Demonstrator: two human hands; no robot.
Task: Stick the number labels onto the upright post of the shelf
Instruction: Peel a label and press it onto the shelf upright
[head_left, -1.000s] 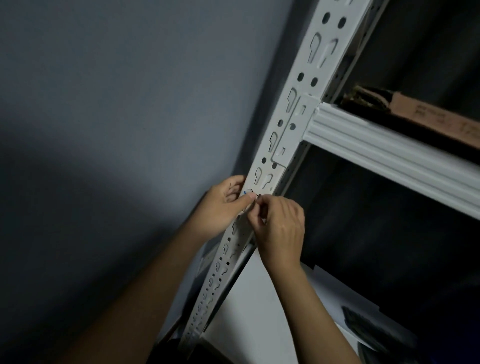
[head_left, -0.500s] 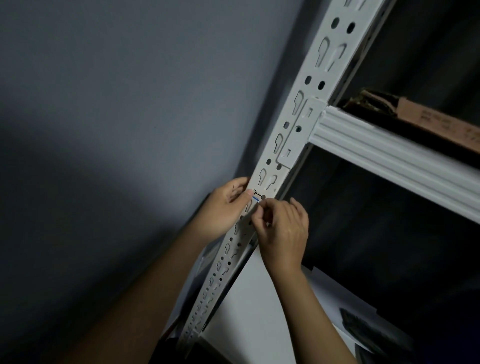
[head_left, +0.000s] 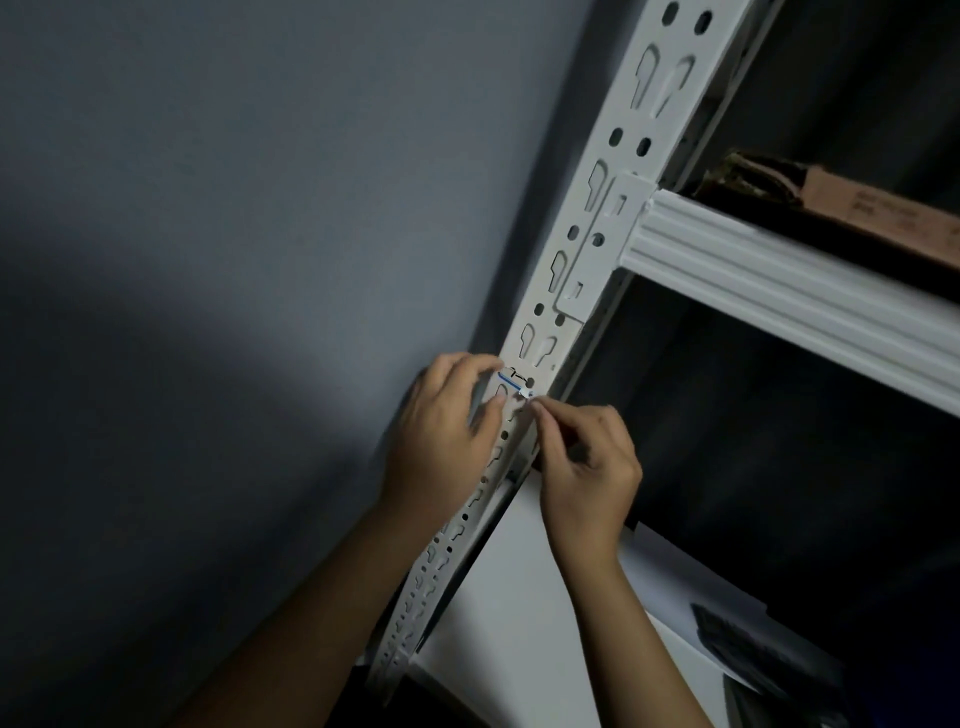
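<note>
Both hands sit lower on the perforated post (head_left: 613, 208); right hand (head_left: 587, 467) pinches the label (head_left: 514, 383), left hand (head_left: 447, 421) presses it flat. Smooth outward, avoiding holes.

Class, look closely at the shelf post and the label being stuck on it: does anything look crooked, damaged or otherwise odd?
Nothing looks damaged. The label lies across the slotted post, partly over its holes, its right tip pinched by the right hand while the left hand presses its other end.

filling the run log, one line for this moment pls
left hand presses label on post | right hand pinches label end | label partly stuck
</note>
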